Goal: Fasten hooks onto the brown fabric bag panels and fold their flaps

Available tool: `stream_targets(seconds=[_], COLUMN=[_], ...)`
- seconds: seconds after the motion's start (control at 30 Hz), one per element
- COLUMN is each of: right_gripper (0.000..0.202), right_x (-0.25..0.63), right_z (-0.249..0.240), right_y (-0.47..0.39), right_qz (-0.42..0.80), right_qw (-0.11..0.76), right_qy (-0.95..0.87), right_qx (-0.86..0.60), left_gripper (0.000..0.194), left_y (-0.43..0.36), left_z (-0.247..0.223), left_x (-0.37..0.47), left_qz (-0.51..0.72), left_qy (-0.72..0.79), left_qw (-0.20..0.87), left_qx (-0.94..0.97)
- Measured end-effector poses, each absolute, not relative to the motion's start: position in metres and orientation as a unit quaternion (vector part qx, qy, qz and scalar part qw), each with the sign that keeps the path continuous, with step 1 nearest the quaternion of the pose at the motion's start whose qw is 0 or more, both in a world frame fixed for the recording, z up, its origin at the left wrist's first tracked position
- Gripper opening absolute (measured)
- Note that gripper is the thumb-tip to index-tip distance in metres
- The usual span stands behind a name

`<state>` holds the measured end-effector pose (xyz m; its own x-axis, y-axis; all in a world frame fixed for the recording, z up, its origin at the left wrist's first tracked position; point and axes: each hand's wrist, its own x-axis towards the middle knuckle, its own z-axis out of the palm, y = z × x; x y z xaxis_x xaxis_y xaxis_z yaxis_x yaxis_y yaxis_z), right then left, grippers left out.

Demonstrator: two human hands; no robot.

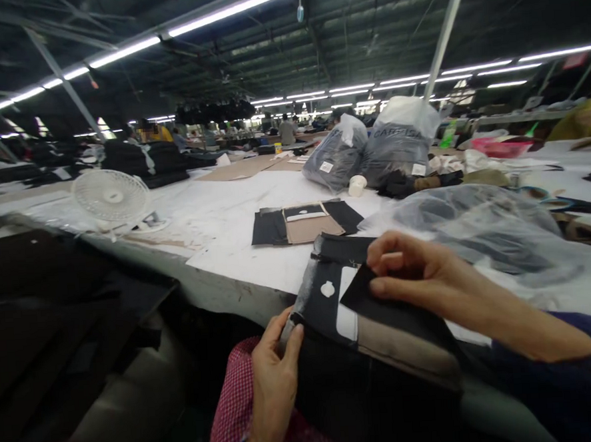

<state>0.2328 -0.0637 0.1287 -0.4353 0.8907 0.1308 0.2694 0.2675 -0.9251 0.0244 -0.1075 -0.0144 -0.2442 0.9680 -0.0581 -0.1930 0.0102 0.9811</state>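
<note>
A black fabric panel (pixel 322 321) with a beige section, a white strip (pixel 348 324) and a small white round patch (pixel 327 289) rests over the lap and table edge. At its left border my left hand (pixel 277 375) is closed, thumb on top and fingers under the edge. My right hand (pixel 403 268) pinches a black fabric flap (pixel 362 290) between thumb and fingers, lifting it off the panel so that part of the white strip shows. The panel's lower part merges into dark cloth. Just beyond lies a similar black and beige piece (pixel 306 226), flat on the table.
The white table (pixel 238 268) carries a white fan (pixel 111 195) at left and plastic-wrapped bundles (pixel 393 145) farther back. A clear plastic bag (pixel 481 226) lies to the right, with a pink basket (pixel 501 147) behind it. Dark fabric stacks (pixel 144 160) stand far left.
</note>
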Motion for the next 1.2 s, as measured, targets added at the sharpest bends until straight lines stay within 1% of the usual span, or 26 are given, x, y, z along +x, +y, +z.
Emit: stream_targets(seconds=[0.07,0.13,0.23,0.33,0.5,0.63,0.73,0.83,0.97,1.1,1.2], right_gripper=[0.015,0.006,0.002,0.005,0.011,0.016,0.014,0.018,0.014,0.02,0.023], right_x=[0.212,0.199,0.192,0.192,0.187,0.181,0.181,0.185,0.191,0.194,0.193], right_z=[0.109,0.087,0.064,0.057,0.058,0.059,0.06,0.06,0.057,0.051,0.047], right_y=[-0.07,-0.07,-0.063,-0.059,-0.058,-0.057,-0.057,-0.058,-0.058,-0.056,-0.055], right_qz=[0.476,0.468,0.435,0.425,0.4,0.393,0.385,0.36,0.35,0.331,0.325], right_qw=[0.287,0.248,0.219,0.212,0.209,0.18,0.17,0.174,0.184,0.19,0.198], right_qy=[-0.748,-0.778,-0.803,-0.804,-0.798,-0.798,-0.814,-0.842,-0.862,-0.871,-0.872], right_qx=[-0.363,-0.339,-0.344,-0.356,-0.398,-0.421,-0.4,-0.362,-0.317,-0.311,-0.308], left_gripper=[0.047,0.045,0.049,0.049,0.045,0.037,0.038,0.035,0.032,0.034,0.041], left_y=[-0.112,-0.117,-0.122,-0.123,-0.124,-0.123,-0.122,-0.12,-0.12,-0.119,-0.118], left_z=[-0.009,-0.005,-0.002,-0.002,0.0,-0.004,-0.009,-0.013,-0.01,-0.008,-0.01], left_x=[0.027,0.028,0.03,0.031,0.032,0.033,0.034,0.035,0.035,0.035,0.035], left_qz=[0.595,0.605,0.63,0.647,0.645,0.636,0.622,0.623,0.633,0.659,0.675], left_qy=[0.5,0.463,0.42,0.432,0.407,0.398,0.425,0.445,0.446,0.431,0.439], left_qw=[0.492,0.532,0.582,0.572,0.585,0.584,0.573,0.569,0.568,0.567,0.557], left_qx=[0.393,0.369,0.298,0.259,0.278,0.31,0.322,0.3,0.28,0.24,0.204])
